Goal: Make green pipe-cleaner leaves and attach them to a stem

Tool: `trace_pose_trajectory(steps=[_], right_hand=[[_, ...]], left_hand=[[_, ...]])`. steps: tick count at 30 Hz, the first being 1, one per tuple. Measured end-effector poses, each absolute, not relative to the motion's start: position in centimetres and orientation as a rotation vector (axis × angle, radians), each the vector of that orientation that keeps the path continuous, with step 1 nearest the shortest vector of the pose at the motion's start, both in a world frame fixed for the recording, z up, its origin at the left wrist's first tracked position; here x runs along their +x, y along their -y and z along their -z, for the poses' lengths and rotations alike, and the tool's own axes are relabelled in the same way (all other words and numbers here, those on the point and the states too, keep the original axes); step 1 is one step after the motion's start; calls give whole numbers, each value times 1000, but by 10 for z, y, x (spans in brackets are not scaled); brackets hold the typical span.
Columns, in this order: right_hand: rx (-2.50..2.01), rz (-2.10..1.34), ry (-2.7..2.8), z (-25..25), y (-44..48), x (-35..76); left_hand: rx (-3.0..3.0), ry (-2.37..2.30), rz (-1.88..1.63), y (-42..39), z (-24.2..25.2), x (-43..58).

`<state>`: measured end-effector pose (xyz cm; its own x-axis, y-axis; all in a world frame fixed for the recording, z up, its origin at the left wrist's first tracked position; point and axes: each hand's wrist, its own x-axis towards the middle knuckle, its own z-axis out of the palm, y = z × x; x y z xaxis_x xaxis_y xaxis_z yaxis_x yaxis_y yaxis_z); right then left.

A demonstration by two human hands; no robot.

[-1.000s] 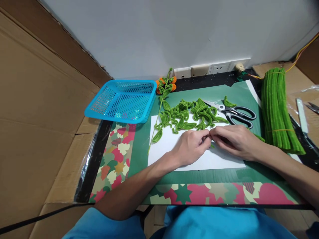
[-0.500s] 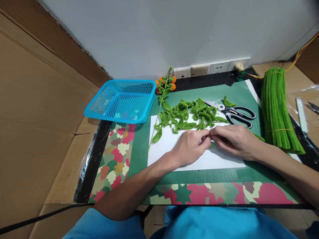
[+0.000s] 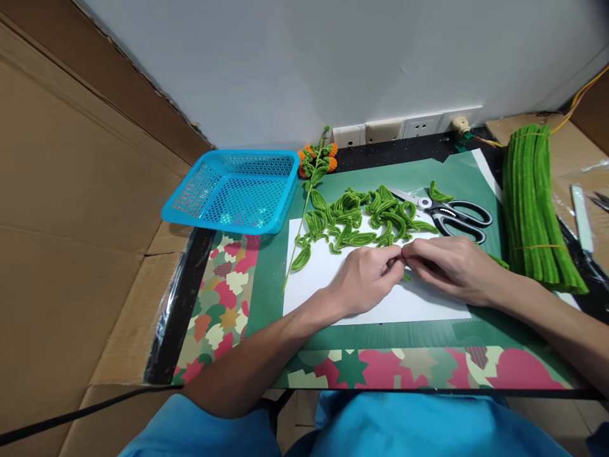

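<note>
Over a white paper sheet [image 3: 323, 292], my left hand [image 3: 371, 276] and my right hand [image 3: 447, 263] meet fingertip to fingertip, both closed in a pinch. A short green end of a pipe cleaner [image 3: 407, 277] shows just below the fingertips; my fingers hide the rest of it. Behind my hands lies a heap of green pipe-cleaner leaves [image 3: 349, 212], bent into loops. Scissors [image 3: 445, 212] with black and grey handles rest partly open beyond my right hand. A leafy green stem [image 3: 304, 206] lies left of the heap, close to orange pipe-cleaner flowers [image 3: 332, 164].
A blue mesh basket [image 3: 228, 225] stands at the back left. To the right lies a thick bundle of green pipe cleaners [image 3: 535, 203], with a white-handled tool [image 3: 581, 219] beyond it. Wall sockets [image 3: 421, 127] with a plug line the back; cardboard [image 3: 71, 209] closes the left side.
The view has shifted very slightly. My hands keep the same pinch at the same spot over the paper, and the things around them lie unchanged.
</note>
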<state>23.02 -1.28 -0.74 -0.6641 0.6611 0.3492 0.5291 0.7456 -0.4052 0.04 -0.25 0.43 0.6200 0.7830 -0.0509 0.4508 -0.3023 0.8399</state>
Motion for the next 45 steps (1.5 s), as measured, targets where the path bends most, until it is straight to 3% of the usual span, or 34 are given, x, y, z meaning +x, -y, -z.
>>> trace_pose_trajectory(steps=[45], right_hand=[[-950, -414, 2454, 18, 15, 235]], left_hand=[[1953, -958, -473, 3, -4, 0]])
